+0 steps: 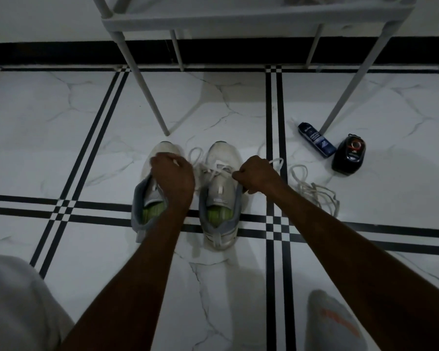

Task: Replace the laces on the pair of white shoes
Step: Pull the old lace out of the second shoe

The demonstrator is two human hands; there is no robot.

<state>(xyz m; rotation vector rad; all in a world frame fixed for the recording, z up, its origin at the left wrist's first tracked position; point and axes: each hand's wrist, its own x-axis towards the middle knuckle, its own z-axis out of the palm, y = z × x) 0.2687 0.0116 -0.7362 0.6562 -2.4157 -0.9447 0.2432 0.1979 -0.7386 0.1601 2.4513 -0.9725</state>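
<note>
Pinching lace ends (214, 171), both hands, left hand (171, 172) and right hand (257, 173), are curled over the white shoes (221, 198); lacing seems barely begun, a loose lace (312, 190) lying beside the right hand.

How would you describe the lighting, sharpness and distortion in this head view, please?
Head view: dim and bluish, soft throughout; the blue bottle label is unreadable. Wide-angle bending curves the floor stripes and splays the rack legs. Both hands, left hand and right hand, look dark over the white shoes.
</note>
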